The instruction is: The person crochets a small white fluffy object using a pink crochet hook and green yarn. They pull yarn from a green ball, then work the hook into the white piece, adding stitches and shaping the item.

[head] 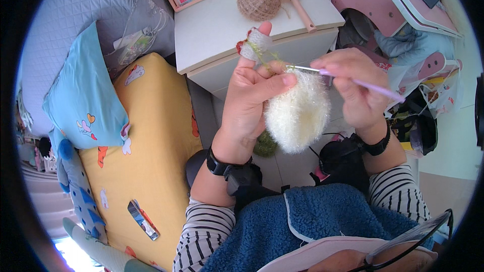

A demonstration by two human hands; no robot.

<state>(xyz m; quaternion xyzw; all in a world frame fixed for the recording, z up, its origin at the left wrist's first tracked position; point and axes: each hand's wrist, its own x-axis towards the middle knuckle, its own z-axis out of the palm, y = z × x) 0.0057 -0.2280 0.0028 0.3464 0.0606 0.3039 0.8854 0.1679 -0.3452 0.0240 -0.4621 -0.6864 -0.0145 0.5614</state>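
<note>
In front of me, my left hand [251,94] pinches a fluffy cream crocheted piece [298,117] near its top, between thumb and fingers. A white and red knitted finger cover [254,44] wraps the raised index finger, and thin green yarn [278,57] runs over it towards the piece. My right hand [357,85] grips a crochet hook [363,83] with a light purple handle. The hook's metal tip lies at the top edge of the cream piece, by my left fingertips. Under the left wrist, a fuzzy green ball [266,144] is partly hidden.
A white cabinet [211,34] ahead holds a ball of brown twine [259,0], a pink-handled brush or tool [302,13] and a pink tray [193,2]. At left, a bed with a yellow sheet [151,158] bears a blue pillow [87,98] and a phone [143,220].
</note>
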